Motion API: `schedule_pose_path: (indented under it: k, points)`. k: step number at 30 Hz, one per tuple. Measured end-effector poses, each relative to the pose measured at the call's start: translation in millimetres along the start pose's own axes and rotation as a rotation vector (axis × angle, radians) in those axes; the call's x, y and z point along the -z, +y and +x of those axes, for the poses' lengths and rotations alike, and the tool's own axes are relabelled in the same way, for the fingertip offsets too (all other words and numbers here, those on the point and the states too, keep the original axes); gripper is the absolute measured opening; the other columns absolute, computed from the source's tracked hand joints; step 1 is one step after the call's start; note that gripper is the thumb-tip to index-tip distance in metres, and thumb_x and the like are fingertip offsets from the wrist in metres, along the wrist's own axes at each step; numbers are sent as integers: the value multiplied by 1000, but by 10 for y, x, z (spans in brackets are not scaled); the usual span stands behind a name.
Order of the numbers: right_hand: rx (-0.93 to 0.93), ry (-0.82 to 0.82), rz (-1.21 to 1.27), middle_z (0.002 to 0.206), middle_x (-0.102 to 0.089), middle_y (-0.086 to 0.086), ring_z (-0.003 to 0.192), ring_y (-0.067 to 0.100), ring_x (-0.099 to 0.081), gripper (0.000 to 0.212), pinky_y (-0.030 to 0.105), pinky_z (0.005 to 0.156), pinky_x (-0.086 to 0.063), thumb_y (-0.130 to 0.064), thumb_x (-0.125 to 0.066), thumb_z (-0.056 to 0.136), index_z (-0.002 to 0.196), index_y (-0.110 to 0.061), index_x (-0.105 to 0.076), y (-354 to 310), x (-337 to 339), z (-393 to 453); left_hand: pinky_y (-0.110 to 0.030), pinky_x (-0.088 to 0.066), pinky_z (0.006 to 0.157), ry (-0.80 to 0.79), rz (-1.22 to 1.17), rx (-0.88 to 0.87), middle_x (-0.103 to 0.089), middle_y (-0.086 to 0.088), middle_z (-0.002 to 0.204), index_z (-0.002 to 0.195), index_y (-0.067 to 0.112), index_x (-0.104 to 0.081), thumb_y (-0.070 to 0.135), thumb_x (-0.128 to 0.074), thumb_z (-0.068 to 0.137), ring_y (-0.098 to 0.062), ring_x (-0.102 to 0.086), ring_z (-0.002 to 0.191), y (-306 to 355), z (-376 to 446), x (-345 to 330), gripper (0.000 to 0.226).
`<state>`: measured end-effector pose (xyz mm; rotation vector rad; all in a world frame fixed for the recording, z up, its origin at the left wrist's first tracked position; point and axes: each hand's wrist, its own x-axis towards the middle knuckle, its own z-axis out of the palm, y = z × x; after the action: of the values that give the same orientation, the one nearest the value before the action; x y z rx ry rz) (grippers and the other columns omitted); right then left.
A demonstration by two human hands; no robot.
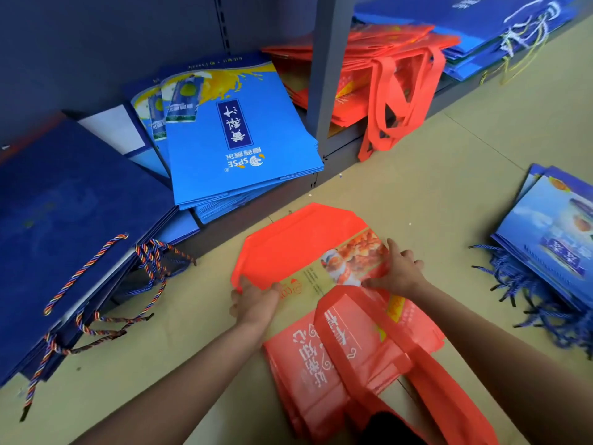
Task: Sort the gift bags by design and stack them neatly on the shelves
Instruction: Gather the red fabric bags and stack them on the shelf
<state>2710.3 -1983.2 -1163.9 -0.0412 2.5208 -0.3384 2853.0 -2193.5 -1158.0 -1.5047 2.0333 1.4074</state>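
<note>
A red fabric gift bag (298,242) with a food picture lies flat on the floor in front of me. My left hand (255,300) grips its near left edge. At the picture end, my right hand (399,271) presses on the bag with fingers spread. Nearer to me lies a pile of red bags (321,364) with white lettering and a red strap looped over it. On the bottom shelf sit a stack of light blue juice bags (237,146), dark navy bags (64,220) with twisted cord handles, and more red bags (385,69) behind the post.
A grey shelf post (325,75) stands between the light blue and red stacks. Blue bags (465,20) lie at the top right. On the floor at the right lies a stack of blue picture bags (552,232) with blue cords. The beige floor (449,175) stretches between.
</note>
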Motion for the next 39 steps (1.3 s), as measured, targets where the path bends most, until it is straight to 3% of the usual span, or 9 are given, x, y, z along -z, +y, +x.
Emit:
schedule_pose_path:
  k: [7, 11, 15, 19, 23, 26, 31, 34, 39]
  points:
    - [-12, -39, 181, 129, -52, 15, 120, 33, -49, 82, 35, 99, -40, -33, -81, 67, 134, -12, -39, -78, 103, 37, -44, -40, 101, 26, -10, 24, -31, -21, 136, 145, 15, -21, 33, -60, 86, -41, -39, 122, 4, 91, 88, 73]
    - [5, -23, 116, 124, -53, 14, 121, 35, -43, 75, 41, 102, -34, -37, -78, 69, 130, -15, -39, -74, 71, -45, -50, -44, 97, 32, -22, 47, -32, -18, 132, 140, 15, -30, 33, -62, 82, -41, -42, 118, -91, 129, 188, 68]
    - [240, 9, 206, 109, -47, 24, 117, 34, -39, 70, 23, 85, -31, -4, -67, 76, 137, -9, -33, -28, 53, -205, -43, -40, 100, 94, -46, 34, -33, -21, 131, 140, 15, -32, 29, -63, 84, -42, -43, 117, -131, 56, 234, 65]
    - [297, 225, 339, 109, -49, 23, 106, 32, -48, 69, 16, 75, -30, 11, -58, 73, 135, -13, -40, 146, 219, -338, -38, -37, 103, 143, -37, -167, -31, -20, 133, 145, 16, -23, 25, -63, 85, -42, -43, 118, 80, -134, 152, 73]
    - [295, 410, 444, 99, -63, 14, 79, 33, -57, 66, 33, 70, -42, 10, -59, 74, 131, -17, -41, 391, 496, -533, -33, -41, 99, 18, -94, -314, -40, -16, 131, 147, 20, -20, 23, -64, 82, -34, -51, 112, 446, -235, -13, 78]
    - [363, 544, 462, 98, -58, 5, 81, 27, -53, 60, 26, 68, -33, 7, -60, 80, 131, -17, -42, 477, 786, -678, -31, -43, 96, -80, -277, -338, -49, -8, 129, 145, 22, -21, 26, -66, 77, -24, -54, 109, 677, -251, -64, 82]
    - [535, 664, 497, 99, -55, 4, 85, 16, -50, 55, 20, 75, -37, 4, -59, 83, 130, -18, -43, 510, 1275, -767, -31, -43, 95, -117, -451, -426, -58, -3, 123, 132, 16, -37, 8, -57, 86, -17, -56, 103, 925, -349, -28, 52]
    - [542, 704, 618, 92, -54, 1, 77, 6, -49, 51, 22, 76, -39, -7, -57, 79, 120, -35, -43, 603, 1471, -675, -23, -41, 93, -125, -421, -609, -55, 1, 116, 135, 12, -35, -1, -56, 86, -12, -54, 103, 1076, -515, -12, 55]
    - [337, 805, 775, 88, -53, 1, 60, -11, -51, 64, 4, 60, -39, 6, -55, 83, 104, -52, -37, 950, 1512, -610, -5, -34, 79, -204, -145, -944, -50, 9, 110, 138, 11, -28, -9, -44, 88, -1, -48, 98, 1330, -981, -167, 56]
